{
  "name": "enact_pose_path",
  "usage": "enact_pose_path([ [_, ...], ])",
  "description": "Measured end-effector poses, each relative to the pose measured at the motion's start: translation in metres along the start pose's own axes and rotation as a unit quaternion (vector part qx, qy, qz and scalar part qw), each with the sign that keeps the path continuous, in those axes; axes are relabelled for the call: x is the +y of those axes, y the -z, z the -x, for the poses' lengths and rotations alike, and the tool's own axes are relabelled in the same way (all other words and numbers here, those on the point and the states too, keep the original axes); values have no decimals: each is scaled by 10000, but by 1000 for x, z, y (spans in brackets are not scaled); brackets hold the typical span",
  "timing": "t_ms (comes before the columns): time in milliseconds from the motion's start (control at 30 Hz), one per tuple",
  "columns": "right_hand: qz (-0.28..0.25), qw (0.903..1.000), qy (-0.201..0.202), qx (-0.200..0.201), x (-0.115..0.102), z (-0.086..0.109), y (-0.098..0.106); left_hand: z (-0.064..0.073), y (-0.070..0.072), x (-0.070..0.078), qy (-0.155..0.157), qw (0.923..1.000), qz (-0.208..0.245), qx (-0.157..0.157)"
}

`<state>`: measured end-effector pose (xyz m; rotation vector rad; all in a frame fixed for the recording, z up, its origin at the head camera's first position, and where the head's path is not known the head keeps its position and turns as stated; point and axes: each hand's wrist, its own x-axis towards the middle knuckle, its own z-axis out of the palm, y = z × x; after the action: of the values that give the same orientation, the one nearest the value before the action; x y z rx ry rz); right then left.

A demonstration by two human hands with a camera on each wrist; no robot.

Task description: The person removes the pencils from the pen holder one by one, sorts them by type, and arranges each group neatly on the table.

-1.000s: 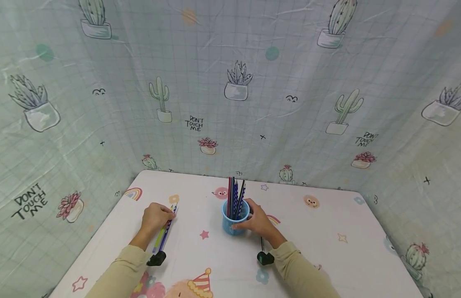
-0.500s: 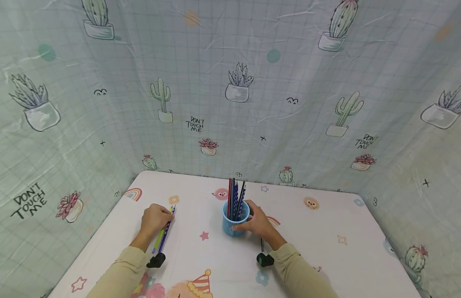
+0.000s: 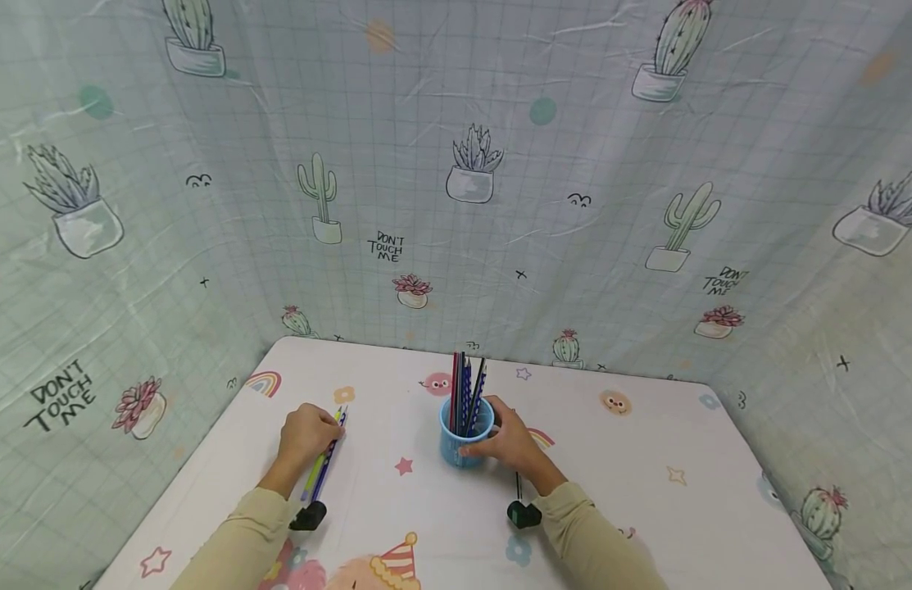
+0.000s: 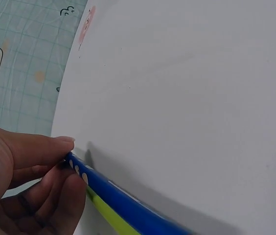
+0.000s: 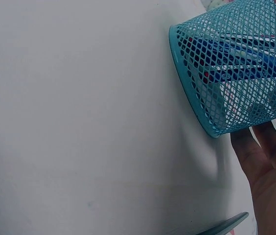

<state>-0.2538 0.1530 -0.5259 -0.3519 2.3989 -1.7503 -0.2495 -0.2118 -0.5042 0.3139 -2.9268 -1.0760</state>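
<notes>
On the left of the table, my left hand [image 3: 306, 438] pinches a blue pencil with white dots [image 4: 123, 203] between thumb and fingertips. A yellow-green pencil [image 4: 109, 215] lies alongside and under the blue one, partly hidden by it. My right hand [image 3: 516, 441] grips a light blue mesh pen cup [image 3: 459, 449] from its right side, fingers curled round the wall. Several pencils [image 3: 466, 397], dark, red and dotted blue, stand upright in the cup, leaning slightly. Through the mesh [image 5: 255, 98], their lower ends show in the right wrist view.
The white table [image 3: 397, 508] carries printed stars, rainbows and faces. Behind it and at both sides hangs a cactus-print curtain [image 3: 426, 106]. Small black devices [image 3: 308, 516] sit at the wrists. A thin dark strip [image 3: 519, 485] shows by the right wrist.
The pencil tips at my left hand have shifted very slightly left and down. My right hand and the pen cup have stayed in place.
</notes>
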Motion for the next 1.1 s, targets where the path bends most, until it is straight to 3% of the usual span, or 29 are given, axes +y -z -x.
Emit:
enact_pose_path([
  [633,57,10000,-54,36,0,1,1,-3,-2,-2,172,9994,-304,-30],
  [1100,92,9999,-83,24,-2,2,1,-2,-5,-4,59,9995,-286,71],
])
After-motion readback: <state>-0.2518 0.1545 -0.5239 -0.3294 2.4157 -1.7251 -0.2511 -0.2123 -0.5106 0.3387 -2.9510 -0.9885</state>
